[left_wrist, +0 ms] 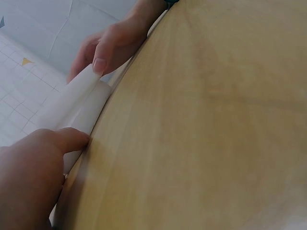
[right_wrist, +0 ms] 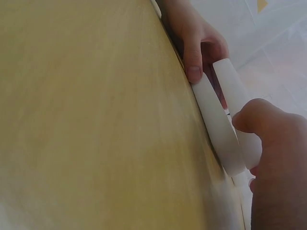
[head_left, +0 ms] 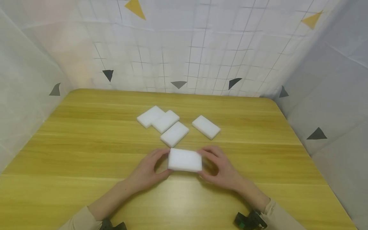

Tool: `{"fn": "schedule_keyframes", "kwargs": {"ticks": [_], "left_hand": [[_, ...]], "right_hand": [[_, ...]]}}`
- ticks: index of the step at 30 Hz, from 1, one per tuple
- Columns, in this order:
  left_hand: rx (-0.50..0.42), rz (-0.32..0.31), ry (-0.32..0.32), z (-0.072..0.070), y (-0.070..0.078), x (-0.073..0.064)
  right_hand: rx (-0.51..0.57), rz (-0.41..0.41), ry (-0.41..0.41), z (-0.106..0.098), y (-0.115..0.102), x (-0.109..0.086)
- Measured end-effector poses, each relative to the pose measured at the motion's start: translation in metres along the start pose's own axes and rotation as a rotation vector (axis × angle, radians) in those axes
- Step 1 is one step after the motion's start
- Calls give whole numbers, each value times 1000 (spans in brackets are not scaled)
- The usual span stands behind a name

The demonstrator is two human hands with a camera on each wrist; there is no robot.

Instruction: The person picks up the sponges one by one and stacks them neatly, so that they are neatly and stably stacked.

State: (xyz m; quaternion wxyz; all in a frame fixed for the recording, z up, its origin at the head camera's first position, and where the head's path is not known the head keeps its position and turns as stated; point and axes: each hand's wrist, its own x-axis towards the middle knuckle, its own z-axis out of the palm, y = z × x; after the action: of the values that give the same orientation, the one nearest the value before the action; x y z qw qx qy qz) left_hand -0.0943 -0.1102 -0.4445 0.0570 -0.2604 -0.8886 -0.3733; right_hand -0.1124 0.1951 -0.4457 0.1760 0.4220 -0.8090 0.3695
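Two white sponge blocks lie one above the other between my hands at the middle of the table. In the head view the upper sponge (head_left: 185, 160) covers most of the lower one. The right wrist view shows the lower sponge (right_wrist: 216, 125) bowed, with a gap between the two at one end. My left hand (head_left: 145, 171) pinches the lower sponge by its left end, thumb at the near side. At the other end, my right hand (head_left: 223, 167) grips the upper sponge between thumb and fingers. Some fingertips are hidden behind the sponges.
Beyond my hands, several more white sponges lie flat on the wooden table (head_left: 86, 150): a left one (head_left: 149, 117), one touching it (head_left: 166, 121), a nearer one (head_left: 174, 134), and one apart to the right (head_left: 206, 127). Patterned cloth (head_left: 178, 57) hangs behind the table.
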Motion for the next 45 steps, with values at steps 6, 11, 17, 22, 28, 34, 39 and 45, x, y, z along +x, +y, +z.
{"fn": "schedule_keyframes", "kwargs": {"ticks": [6,11,17,22,28,34,39,45], "left_hand": [[-3,-5,-1,0,0,0],[-2,8,11,0,0,0],[-5,0,16,0,1,-1],[-3,-8,12,-1,2,-1],[1,-12,12,-1,2,-1],[-30,-30,3,-1,2,0],[-52,-39,2,-1,2,0],[-74,-86,-22,-2,2,1]], "right_hand": [[-11,20,-9,0,0,-1],[-8,38,-20,0,-1,-1],[-16,-9,2,1,-1,0],[-40,-36,1,1,0,1],[-46,-26,-26,1,0,0],[-48,-17,-31,2,1,0],[-38,21,-47,2,1,-1],[-32,64,-60,1,0,-1]]}}
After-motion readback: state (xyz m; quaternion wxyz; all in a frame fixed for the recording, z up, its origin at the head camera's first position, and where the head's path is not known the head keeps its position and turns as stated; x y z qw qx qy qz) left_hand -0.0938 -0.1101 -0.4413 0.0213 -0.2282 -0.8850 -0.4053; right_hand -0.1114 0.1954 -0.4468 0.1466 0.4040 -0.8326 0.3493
